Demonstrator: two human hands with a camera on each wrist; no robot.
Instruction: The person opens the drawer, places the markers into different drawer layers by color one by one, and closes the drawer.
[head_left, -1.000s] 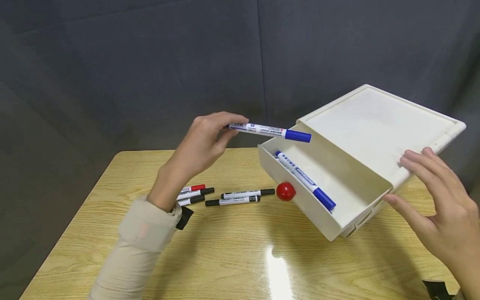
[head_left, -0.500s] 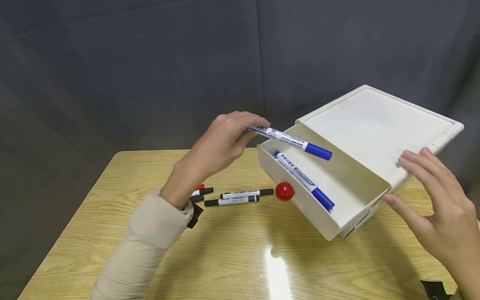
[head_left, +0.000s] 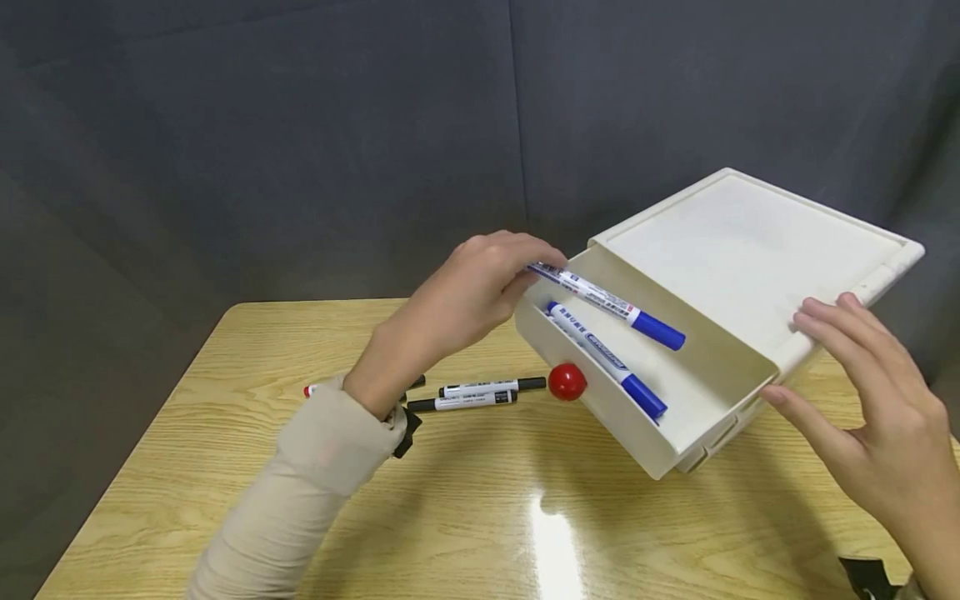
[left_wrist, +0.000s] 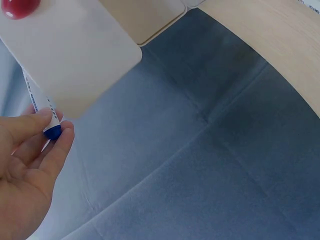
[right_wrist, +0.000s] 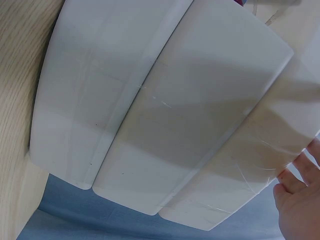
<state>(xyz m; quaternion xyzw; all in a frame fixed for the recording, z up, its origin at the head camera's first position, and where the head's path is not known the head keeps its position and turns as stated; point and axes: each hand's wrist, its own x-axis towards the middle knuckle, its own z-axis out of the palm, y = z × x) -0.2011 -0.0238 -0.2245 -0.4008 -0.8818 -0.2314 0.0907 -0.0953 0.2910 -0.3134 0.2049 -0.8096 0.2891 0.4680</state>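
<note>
Dark cloth (head_left: 337, 167) backs a drawer (head_left: 630, 437) — blue marker (head_left: 609, 362) inside, left fingers (head_left: 536, 247) pinching another marker (head_left: 606, 303), right fingers (head_left: 851, 329) apart.

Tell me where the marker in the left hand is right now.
In the head view, the held marker is right of centre, pinched by the left hand and slanting over the open drawer, just above another blue-capped marker lying inside.

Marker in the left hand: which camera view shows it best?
The head view: the held marker shows its blue cap and most of its barrel, the left hand covering one end. Left wrist view: only the blue end and some barrel, the rest mostly hidden behind the drawer front. Right wrist view: none of it.
</note>
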